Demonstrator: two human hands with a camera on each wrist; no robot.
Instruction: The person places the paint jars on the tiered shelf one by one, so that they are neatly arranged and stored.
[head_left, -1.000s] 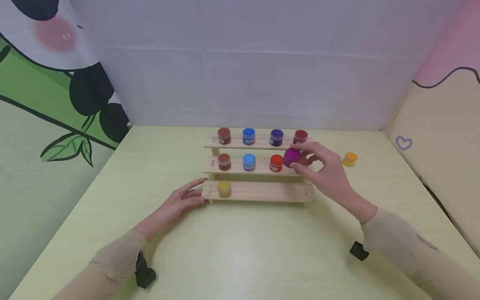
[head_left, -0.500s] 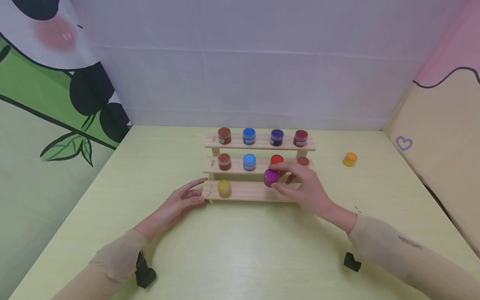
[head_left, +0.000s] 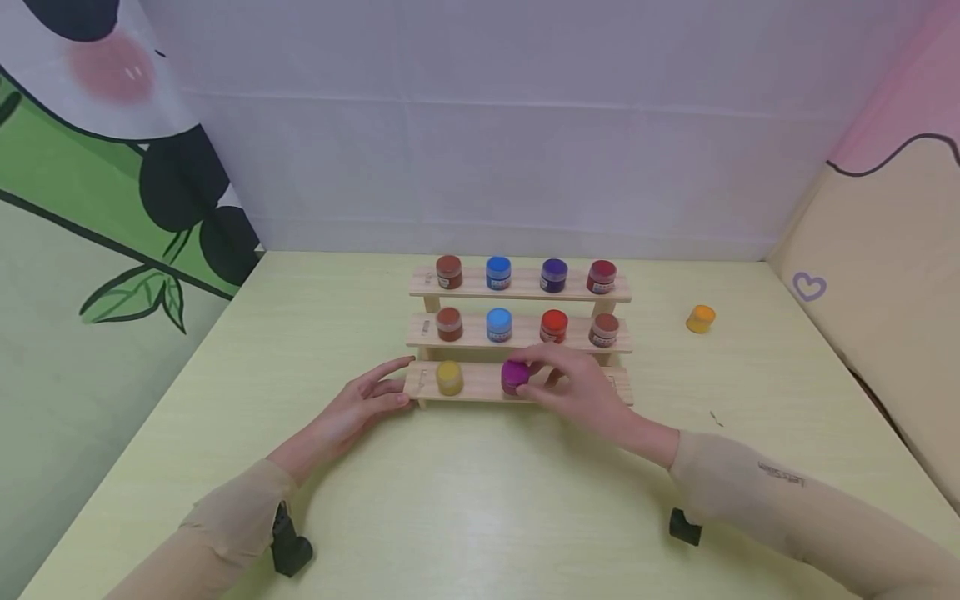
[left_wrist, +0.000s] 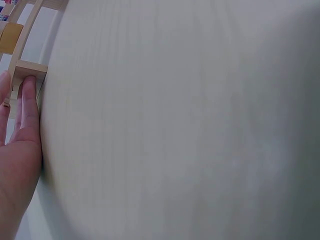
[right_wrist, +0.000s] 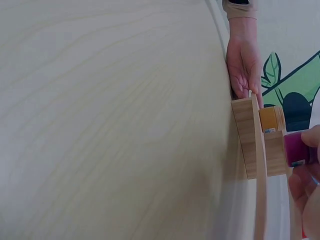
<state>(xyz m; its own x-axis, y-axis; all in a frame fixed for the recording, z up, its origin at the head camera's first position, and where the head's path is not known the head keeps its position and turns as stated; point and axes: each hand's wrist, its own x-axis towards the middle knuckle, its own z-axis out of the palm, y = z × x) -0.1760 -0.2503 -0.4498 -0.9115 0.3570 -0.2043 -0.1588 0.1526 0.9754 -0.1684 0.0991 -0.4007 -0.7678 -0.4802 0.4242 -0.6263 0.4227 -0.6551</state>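
Note:
My right hand (head_left: 581, 392) pinches a small purple-lidded paint jar (head_left: 514, 377) between thumb and fingertips, over the lowest step of a three-tier wooden rack (head_left: 570, 398). In the right wrist view a gap shows between this purple jar (right_wrist: 296, 149) and the step's edge. To its left a yellow jar (head_left: 449, 378) stands on that step. My left hand (head_left: 367, 400) touches the rack's left end with fairly straight fingers; the left wrist view shows fingers (left_wrist: 30, 107) against the rack's end support.
Brown, blue, red and reddish-brown jars (head_left: 603, 331) line the middle step. The top step bears brown, blue, dark purple and dark red jars (head_left: 602, 277). An orange-yellow jar (head_left: 701, 319) stands alone on the table right of the rack. A pale cloth wall (head_left: 480, 167) closes the back.
My right hand has carried the purple jar leftward and down from beside the middle step's right end to the lowest step, uncovering the reddish-brown jar. My left hand stays put.

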